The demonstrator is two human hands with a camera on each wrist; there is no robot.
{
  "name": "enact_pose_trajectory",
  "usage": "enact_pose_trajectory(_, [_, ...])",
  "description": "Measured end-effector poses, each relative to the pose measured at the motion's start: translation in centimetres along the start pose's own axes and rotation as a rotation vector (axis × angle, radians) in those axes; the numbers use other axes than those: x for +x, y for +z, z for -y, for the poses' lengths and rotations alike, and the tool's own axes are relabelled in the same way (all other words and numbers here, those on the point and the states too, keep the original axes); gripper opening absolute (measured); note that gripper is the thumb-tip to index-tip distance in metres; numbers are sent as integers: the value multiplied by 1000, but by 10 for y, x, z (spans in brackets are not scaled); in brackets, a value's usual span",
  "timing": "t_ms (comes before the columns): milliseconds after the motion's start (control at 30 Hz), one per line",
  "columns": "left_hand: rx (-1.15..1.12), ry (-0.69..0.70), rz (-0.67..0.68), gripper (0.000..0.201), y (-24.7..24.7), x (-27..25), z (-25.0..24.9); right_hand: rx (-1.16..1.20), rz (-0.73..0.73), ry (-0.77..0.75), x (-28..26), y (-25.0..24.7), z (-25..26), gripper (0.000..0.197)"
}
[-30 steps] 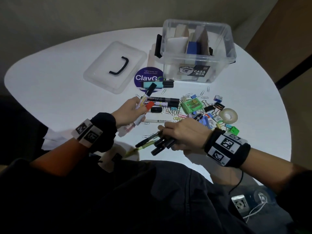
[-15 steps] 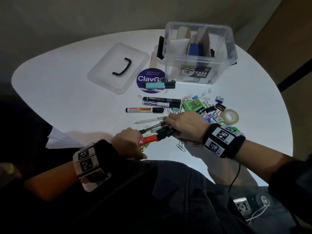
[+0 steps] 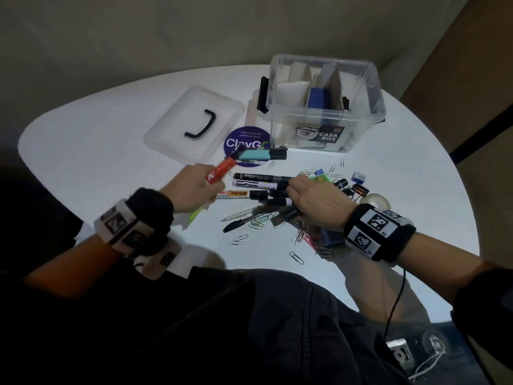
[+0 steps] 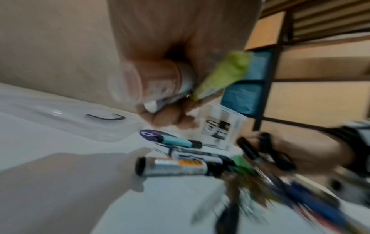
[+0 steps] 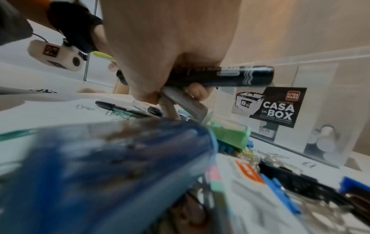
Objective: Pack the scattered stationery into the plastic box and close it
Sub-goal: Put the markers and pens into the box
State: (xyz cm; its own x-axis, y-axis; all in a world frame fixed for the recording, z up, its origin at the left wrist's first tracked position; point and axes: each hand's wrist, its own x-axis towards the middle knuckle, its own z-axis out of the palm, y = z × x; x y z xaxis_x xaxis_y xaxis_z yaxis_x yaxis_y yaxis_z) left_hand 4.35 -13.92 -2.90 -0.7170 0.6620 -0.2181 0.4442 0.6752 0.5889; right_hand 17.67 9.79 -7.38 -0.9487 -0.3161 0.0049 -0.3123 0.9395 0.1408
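The clear plastic box [image 3: 372, 107] stands open at the back of the white table [image 3: 97, 162], with cards and a blue block inside. Its lid [image 3: 177, 118] lies to the left. My left hand [image 3: 211, 187] grips a red marker [image 3: 222, 170] and a yellow-green highlighter [image 3: 195, 215], also seen as a green highlighter [image 4: 224, 74] in the left wrist view. My right hand [image 3: 294, 195] grips a bundle of dark pens, among them a black marker [image 5: 220, 76]. Its fingertips reach the cap ends of two black-and-white markers [image 3: 255, 181] and a "White" marker [image 3: 238, 193] lying between my hands.
A teal highlighter [image 3: 261, 154] lies on a round purple sticker [image 3: 244, 134] before the box. Loose pens [image 3: 241, 218], paper clips [image 3: 297, 258], binder clips [image 3: 359, 190], a green case [image 5: 228, 134] and a tape roll [image 3: 374, 201] crowd the table around my right hand.
My left hand has swung forward from the table's near edge, carrying the red marker up toward the sticker. My right hand has shifted forward to the cap ends of the lying markers.
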Motion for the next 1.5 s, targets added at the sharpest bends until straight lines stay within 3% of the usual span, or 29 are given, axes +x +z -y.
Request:
enact_pose_trajectory(167, [-193, 15, 51, 6, -9, 26, 6, -95, -52, -76, 17, -11, 6, 14])
enact_pose_trajectory(267, [56, 157, 31, 10, -4, 34, 5, 6, -11, -122, 25, -16, 17, 13])
enact_pose_trajectory(333, [167, 203, 108, 13, -3, 40, 5, 55, 51, -141, 30, -18, 22, 21])
enact_pose_trajectory(467, [311, 117, 225, 30, 0, 48, 11, 21, 170, -160, 35, -27, 22, 30])
enact_pose_trajectory(600, [390, 112, 209, 23, 7, 51, 16, 9, 279, -133, 40, -29, 22, 40])
enact_pose_trajectory(733, [504, 70, 188, 22, 9, 50, 19, 22, 293, -122, 46, -25, 25, 38])
enact_pose_trajectory(800, [436, 13, 181, 25, 3, 50, 17, 15, 294, -108, 49, -25, 27, 35])
enact_pose_trajectory(900, [136, -46, 123, 27, -14, 49, 10, 13, 302, -95, 55, -29, 29, 31])
enact_pose_trajectory(1067, [-120, -33, -40, 14, -48, 48, -31, 39, 245, -31, 44, -61, 10, 20])
enact_pose_trajectory(1200, [-461, 62, -201, 14, -68, 57, -82, 268, 109, 200, 6, -106, -45, 14])
enact_pose_trajectory(1300, [-622, 55, -283, 11, -68, 79, -116, 400, -135, 569, -16, -134, -96, 30])
enact_pose_trajectory(1367, [-778, 54, -274, 9, -59, 96, -137, 610, -298, 843, -18, -141, -127, 32])
enact_pose_trajectory(1433, [-905, 64, -207, 11, -44, 112, -155, 900, -274, 1050, -11, -140, -151, 22])
enact_pose_trajectory(1500, [-995, 58, -112, 14, -27, 123, -169, 1055, -132, 1121, 1, -133, -167, 15])
